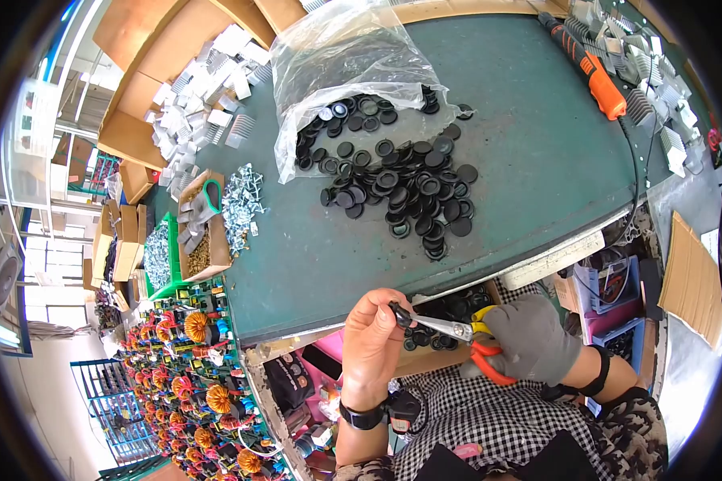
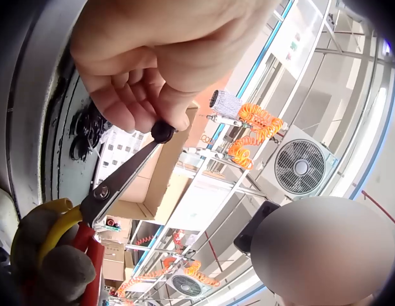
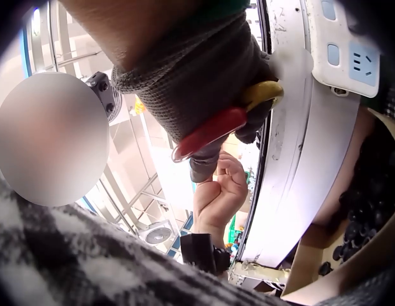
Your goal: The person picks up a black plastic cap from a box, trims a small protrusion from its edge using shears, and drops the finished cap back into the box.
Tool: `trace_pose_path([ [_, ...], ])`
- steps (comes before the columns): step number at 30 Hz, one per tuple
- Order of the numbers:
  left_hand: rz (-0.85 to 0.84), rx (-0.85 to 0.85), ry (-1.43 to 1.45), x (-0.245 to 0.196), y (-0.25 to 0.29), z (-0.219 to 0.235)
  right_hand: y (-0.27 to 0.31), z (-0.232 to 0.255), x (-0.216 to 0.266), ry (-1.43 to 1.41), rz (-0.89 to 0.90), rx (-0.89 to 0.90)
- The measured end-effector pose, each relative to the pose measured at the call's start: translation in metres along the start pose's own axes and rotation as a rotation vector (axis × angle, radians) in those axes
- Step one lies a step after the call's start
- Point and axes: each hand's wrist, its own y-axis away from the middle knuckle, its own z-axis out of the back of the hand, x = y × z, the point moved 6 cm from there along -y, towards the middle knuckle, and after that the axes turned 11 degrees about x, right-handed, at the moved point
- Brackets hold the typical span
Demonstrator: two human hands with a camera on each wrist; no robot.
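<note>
Between thumb and fingertips, my bare left hand (image 1: 371,346) pinches a small round black cap (image 2: 162,132) over the table's front edge. My right hand (image 1: 535,341), in a grey glove, grips scissors (image 1: 451,328) with one yellow and one red handle. The scissors' blades point left, and their tips are right at the cap's rim. In the right wrist view the gloved hand and the handles hide the blades and the cap. Below the hands, a cardboard box (image 3: 310,271) holds more black caps.
A heap of black caps (image 1: 425,188) spills from a clear plastic bag (image 1: 345,56) on the green table (image 1: 537,160). Screws (image 1: 243,204) and metal heat sinks (image 1: 208,88) lie left. An orange-and-black corded tool (image 1: 602,84) lies right. Circuit boards with coils (image 1: 184,385) stand at lower left.
</note>
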Motion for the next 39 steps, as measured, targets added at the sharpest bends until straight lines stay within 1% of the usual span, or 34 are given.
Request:
trace_pose_path([
  [4, 0.02, -0.008, 0.0, 0.004, -0.001, -0.003, -0.002, 0.004, -0.003, 0.039, 0.042, -0.053],
  [6, 0.059, -0.113, -0.066, 0.007, 0.001, 0.002, -0.001, 0.004, -0.003, 0.014, 0.041, -0.039],
  [7, 0.062, -0.112, -0.065, 0.009, 0.002, 0.003, 0.0, 0.004, -0.004, 0.014, 0.038, -0.04],
  [9, 0.079, -0.083, -0.144, 0.013, 0.005, 0.004, 0.0, -0.008, -0.008, -0.175, -0.022, 0.17],
  [10, 0.079, -0.084, -0.144, 0.014, 0.006, 0.004, 0.002, -0.011, -0.009, -0.176, -0.022, 0.171],
  [12, 0.081, -0.095, -0.135, 0.016, 0.008, 0.005, 0.006, -0.035, -0.012, -0.761, -0.019, 0.35],
  [13, 0.082, -0.095, -0.134, 0.016, 0.008, 0.005, 0.006, -0.035, -0.012, -0.762, -0.019, 0.35],
  [15, 0.072, -0.113, -0.144, 0.013, 0.008, 0.007, 0.006, -0.038, -0.014, -0.879, -0.064, 0.38],
  [16, 0.071, -0.112, -0.143, 0.01, 0.009, 0.008, 0.006, -0.036, -0.014, -0.877, -0.064, 0.38],
  [18, 0.059, -0.178, -0.267, 0.001, 0.011, 0.013, 0.008, -0.032, -0.014, -0.887, -0.081, 0.403],
  [20, 0.031, -0.173, -0.313, -0.01, 0.011, 0.016, 0.011, -0.028, -0.017, -0.885, -0.096, 0.41],
  [22, 0.23, -0.005, -0.994, -0.02, 0.009, -0.004, 0.014, -0.023, -0.02, -0.884, -0.107, 0.421],
  [23, 0.244, 0.106, -1.168, -0.023, 0.002, -0.024, 0.014, -0.017, -0.022, -0.946, -0.123, 0.368],
  [24, 0.246, 0.098, -1.168, -0.027, -0.003, -0.024, 0.014, -0.014, -0.025, -1.008, -0.138, 0.317],
  [25, 0.199, 0.126, -1.316, -0.034, -0.009, -0.026, 0.014, -0.012, -0.025, -1.074, -0.101, 0.256],
  [26, 0.15, 0.156, -1.465, -0.042, -0.016, -0.028, 0.013, -0.012, -0.025, -1.073, -0.096, 0.262],
  [27, 0.02, 0.132, -1.614, -0.055, -0.027, -0.027, 0.012, -0.009, -0.026, -1.037, -0.084, 0.236],
  [29, -0.113, 0.002, -1.771, -0.077, -0.051, -0.02, 0.012, -0.006, -0.025, -0.994, -0.071, 0.209],
  [30, -0.231, -0.033, -1.835, -0.085, -0.064, -0.015, 0.012, -0.006, -0.025, -1.021, -0.072, 0.206],
  [31, -0.316, -0.061, -1.946, -0.091, -0.078, -0.007, 0.013, -0.007, -0.024, -1.048, -0.073, 0.204],
  [32, -0.319, -0.065, -1.945, -0.091, -0.088, 0.005, 0.013, -0.008, -0.023, -1.078, -0.074, 0.202],
  [34, -0.25, -0.076, -1.967, -0.088, -0.103, 0.02, 0.014, -0.009, -0.023, -1.087, -0.085, 0.218],
  [35, -0.229, -0.128, -1.946, -0.087, -0.102, 0.024, 0.015, -0.007, -0.022, -1.079, -0.102, 0.232],
  [38, -0.198, -0.163, -1.909, -0.081, -0.088, 0.016, 0.013, -0.008, -0.023, -1.068, -0.113, 0.23],
  [39, -0.242, -0.179, -1.912, -0.076, -0.082, 0.013, 0.012, -0.011, -0.026, -1.1, -0.131, 0.226],
])
